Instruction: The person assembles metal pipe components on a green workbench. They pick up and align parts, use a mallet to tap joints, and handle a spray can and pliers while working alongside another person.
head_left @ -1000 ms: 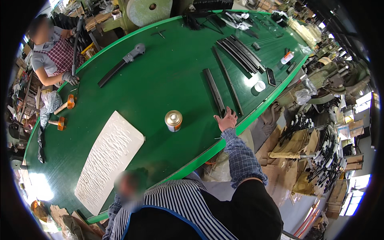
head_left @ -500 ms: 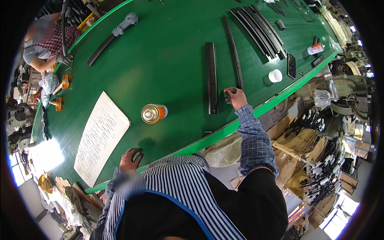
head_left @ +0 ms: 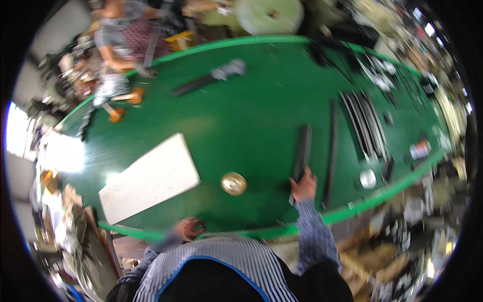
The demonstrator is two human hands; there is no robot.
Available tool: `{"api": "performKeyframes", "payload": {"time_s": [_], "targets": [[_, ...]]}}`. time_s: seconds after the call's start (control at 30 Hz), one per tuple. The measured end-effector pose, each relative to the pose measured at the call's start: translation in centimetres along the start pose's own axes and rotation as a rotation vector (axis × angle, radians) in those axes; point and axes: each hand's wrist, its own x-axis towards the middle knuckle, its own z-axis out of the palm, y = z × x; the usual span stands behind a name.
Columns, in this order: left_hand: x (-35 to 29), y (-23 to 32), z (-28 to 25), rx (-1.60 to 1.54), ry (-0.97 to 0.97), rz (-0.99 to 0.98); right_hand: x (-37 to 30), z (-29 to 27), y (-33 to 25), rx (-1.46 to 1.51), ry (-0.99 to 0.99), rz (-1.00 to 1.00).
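Observation:
The picture is smeared by motion. My right hand point(head_left: 304, 186) is closed round the near part of a flat black bar point(head_left: 303, 146), thumb on its left side. The bar lies on the green table point(head_left: 251, 116), pointing away from me. My left hand point(head_left: 190, 228) rests by the table's near edge, its fingers loosely curved and apart from the thumb; I see nothing in it. Ahead of it stands a can with a gold-coloured top point(head_left: 234, 183). A longer thin dark strip point(head_left: 330, 151) lies just right of the bar.
A white board point(head_left: 151, 178) lies at the left. Beyond are orange-headed mallets point(head_left: 116, 115) and a grey-headed dark part point(head_left: 216, 75). At the right lie several dark strips point(head_left: 365, 126), a white cup point(head_left: 368, 178), a phone point(head_left: 388, 170) and another can point(head_left: 420, 149). A co-worker point(head_left: 128, 40) stands across the table.
My view has swung, shifting the table's contents rightward and down in the picture. My right hand has moved from beside the black bar onto it. My left hand stays at the edge.

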Motion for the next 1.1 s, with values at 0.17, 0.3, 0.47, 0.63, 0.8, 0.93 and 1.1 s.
{"api": "performKeyframes", "payload": {"time_s": [0.17, 0.3, 0.47, 0.63, 0.8, 0.93, 1.1], "targets": [[0.1, -3.2, 1.8, 0.028, 0.049, 0.057, 0.3, 0.5, 0.8, 0.015, -0.101, 0.021], [0.3, -5.0, 3.5, 0.004, 0.092, 0.006, 0.3, 0.9, 1.1, 0.014, -0.100, -0.011], [0.2, -6.3, 4.5, 0.001, 0.137, -0.034, 0.2, 1.8, 1.7, 0.000, -0.056, 0.029], [-0.6, -6.0, 3.4, -0.066, 0.323, -0.033, 0.6, 2.3, 2.4, 0.033, -0.033, -0.003], [-3.4, -6.5, -1.3, -0.063, 0.636, 0.007, -0.5, 2.1, 1.8, 0.023, 0.002, 0.060], [-6.7, -11.3, -6.0, -0.086, 0.857, -0.123, -4.5, 2.6, 2.3, 0.017, 0.208, 0.068], [-11.8, -23.4, -11.2, -0.087, 1.114, -0.221, -15.4, 4.9, 5.5, -0.150, 0.161, 0.162]]}}
